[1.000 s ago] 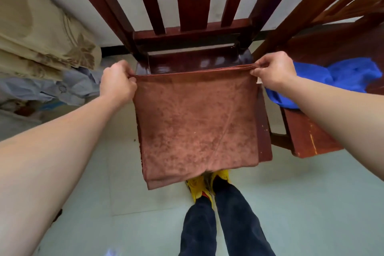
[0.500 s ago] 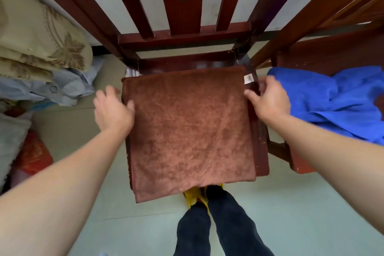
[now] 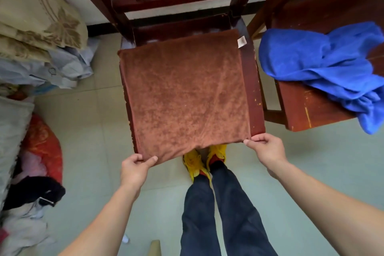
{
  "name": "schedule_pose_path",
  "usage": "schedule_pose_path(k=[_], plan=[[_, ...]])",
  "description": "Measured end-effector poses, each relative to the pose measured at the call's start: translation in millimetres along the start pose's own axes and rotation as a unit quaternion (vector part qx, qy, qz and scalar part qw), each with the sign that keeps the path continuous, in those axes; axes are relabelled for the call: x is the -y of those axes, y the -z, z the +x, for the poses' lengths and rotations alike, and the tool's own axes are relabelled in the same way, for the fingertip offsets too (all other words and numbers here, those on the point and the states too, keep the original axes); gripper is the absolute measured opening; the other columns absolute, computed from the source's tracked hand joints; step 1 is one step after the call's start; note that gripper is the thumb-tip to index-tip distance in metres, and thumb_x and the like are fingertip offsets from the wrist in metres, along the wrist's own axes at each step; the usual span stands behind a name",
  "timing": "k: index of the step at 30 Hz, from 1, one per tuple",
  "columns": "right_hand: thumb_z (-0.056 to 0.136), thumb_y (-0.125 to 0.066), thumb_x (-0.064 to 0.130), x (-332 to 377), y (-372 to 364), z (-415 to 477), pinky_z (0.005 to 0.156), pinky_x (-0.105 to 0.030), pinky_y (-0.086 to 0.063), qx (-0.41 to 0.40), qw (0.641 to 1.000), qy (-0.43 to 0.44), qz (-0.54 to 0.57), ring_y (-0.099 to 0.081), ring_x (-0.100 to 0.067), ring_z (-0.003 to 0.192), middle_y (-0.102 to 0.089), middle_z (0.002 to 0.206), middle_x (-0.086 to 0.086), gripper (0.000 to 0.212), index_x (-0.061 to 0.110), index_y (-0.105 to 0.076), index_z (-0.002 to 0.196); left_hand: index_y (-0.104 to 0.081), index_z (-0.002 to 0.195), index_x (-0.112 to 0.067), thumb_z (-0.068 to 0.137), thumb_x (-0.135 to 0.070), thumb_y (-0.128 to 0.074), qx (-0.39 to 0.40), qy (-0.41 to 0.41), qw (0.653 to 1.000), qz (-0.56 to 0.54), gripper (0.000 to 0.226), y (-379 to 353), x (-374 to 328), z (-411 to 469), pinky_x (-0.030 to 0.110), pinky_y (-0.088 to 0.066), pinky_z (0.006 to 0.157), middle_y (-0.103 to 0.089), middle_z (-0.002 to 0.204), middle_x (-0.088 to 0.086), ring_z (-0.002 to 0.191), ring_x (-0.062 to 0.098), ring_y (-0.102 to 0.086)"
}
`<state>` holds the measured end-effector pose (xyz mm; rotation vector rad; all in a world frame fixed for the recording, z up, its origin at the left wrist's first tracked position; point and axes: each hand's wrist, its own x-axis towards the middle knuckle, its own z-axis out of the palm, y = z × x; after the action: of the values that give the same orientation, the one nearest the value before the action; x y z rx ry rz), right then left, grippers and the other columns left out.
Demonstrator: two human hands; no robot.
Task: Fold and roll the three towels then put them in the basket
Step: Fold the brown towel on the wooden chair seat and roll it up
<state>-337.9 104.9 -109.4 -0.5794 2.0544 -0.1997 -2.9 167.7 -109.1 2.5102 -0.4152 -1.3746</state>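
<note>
Brown towel (image 3: 182,95) is lying flat on the chair seat (image 3: 252,89); we are pinching its near corners at the front edge with left hand (image 3: 135,169) and right hand (image 3: 268,148), judging it soft and limp.

Floor (image 3: 87,114): pale grey-green tiles, evenly lit. Wall (image 3: 97,14): white, with a dark skirting strip (image 3: 99,28) along its foot. Chair (image 3: 252,89): dark red wood, slatted back, against the wall. Second chair (image 3: 301,110): same wood, seat scratched, just beside it on the right. Folded beige bedding (image 3: 37,12): leaf pattern, stacked at left. Red bundle (image 3: 43,147) and dark garment (image 3: 31,191): on the floor at left.
</note>
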Motion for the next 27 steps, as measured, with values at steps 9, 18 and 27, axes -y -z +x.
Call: schedule_pose_path(k=[9, 18, 27], plan=[[0.077, -0.074, 0.004, -12, -6, 6, 0.074, -0.033, -0.052, 0.052, 0.983, -0.113, 0.131, -0.059, -0.017, 0.102, -0.066, 0.104, -0.004, 0.02, 0.016, -0.067, 0.091, -0.044, 0.036, -0.014, 0.074, -0.009, -0.079, 0.048, -0.007, 0.996, 0.073, 0.052, 6, 15, 11, 0.028, -0.022, 0.052, -0.039, 0.035, -0.015, 0.05, 0.014, -0.034], [0.082, -0.069, 0.003, -27, -12, 14, 0.073, -0.031, -0.052, 0.098, 0.97, -0.122, 0.187, -0.06, -0.018, 0.11, -0.067, 0.112, -0.005, 0.026, 0.017, -0.064, 0.103, -0.063, 0.07, -0.011, 0.081, -0.008, -0.072, 0.102, -0.026, 0.991, 0.087, 0.015, 10, 20, 14, 0.024, -0.034, 0.055, -0.053, 0.058, -0.008, 0.055, 0.01, -0.043], [0.079, -0.074, 0.011, -48, 19, 13, 0.077, -0.034, -0.056, 0.077, 0.984, -0.067, 0.143, -0.072, -0.018, 0.086, -0.075, 0.093, -0.009, 0.007, 0.009, -0.071, 0.085, -0.05, 0.064, -0.011, 0.085, -0.011, -0.07, 0.088, 0.007, 0.995, 0.047, 0.029, 22, 29, 12, 0.03, -0.038, 0.067, -0.05, 0.075, 0.009, 0.071, 0.02, -0.045]])
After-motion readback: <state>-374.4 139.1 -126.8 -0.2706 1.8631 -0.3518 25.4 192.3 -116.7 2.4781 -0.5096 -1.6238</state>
